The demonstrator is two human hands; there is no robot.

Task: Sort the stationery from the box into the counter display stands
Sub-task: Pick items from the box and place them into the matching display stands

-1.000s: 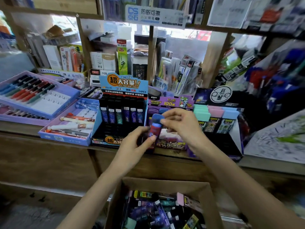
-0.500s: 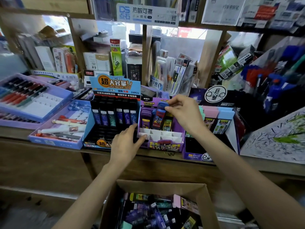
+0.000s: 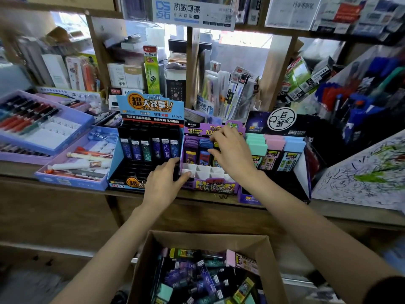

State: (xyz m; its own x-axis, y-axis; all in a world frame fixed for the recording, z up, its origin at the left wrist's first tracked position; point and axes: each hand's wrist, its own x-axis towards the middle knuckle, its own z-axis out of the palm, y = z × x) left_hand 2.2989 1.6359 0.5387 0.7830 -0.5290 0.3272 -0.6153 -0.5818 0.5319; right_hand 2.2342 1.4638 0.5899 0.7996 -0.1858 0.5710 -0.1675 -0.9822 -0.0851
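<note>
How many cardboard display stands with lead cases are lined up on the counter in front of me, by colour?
Blue stand with dark cases: 1
Purple stand, under both hands: 1
Black stand with pastel cases: 1
Total: 3

The pen trays on the left are not counted.

Single head-mounted wide-angle view, facing forward and downward, close over the surface (image 3: 65, 194), with shelves (image 3: 285, 34) behind.
</note>
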